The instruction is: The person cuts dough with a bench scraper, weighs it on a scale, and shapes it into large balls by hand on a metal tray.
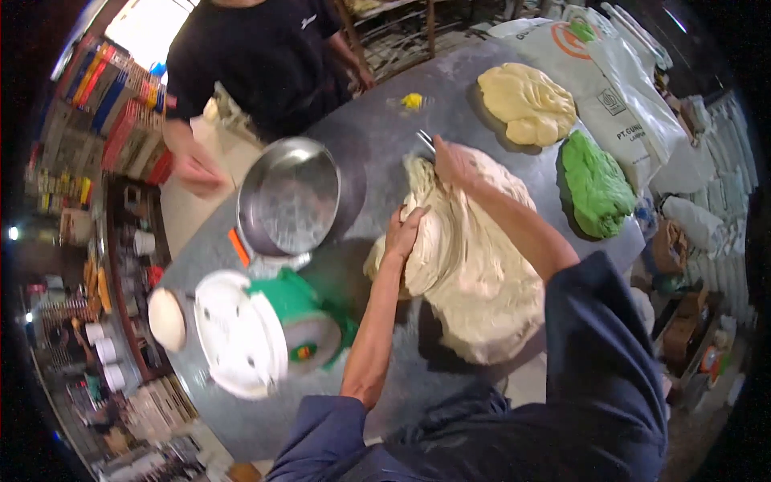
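A large mass of cream-coloured dough (490, 281) lies across the middle of the table, its surface folded and stretched. My left hand (404, 234) grips a fold at the dough's left side, thumb toward its middle. At the far edge of the dough, my right hand (455, 165) is closed round a shiny metal tool (426, 141). Only that tool's bright end shows past my fingers, so its kind is unclear. To the right sit a smaller yellowish dough lump (526, 104) and a green dough lump (596, 185).
Left of the dough stand a round metal pan (289, 197) and a green scale (317, 329) with a white top (239, 333). A small dough ball (167, 319) lies at the table's left edge. White sacks (618, 96) border the far right. Across the table stands a person in black (249, 64).
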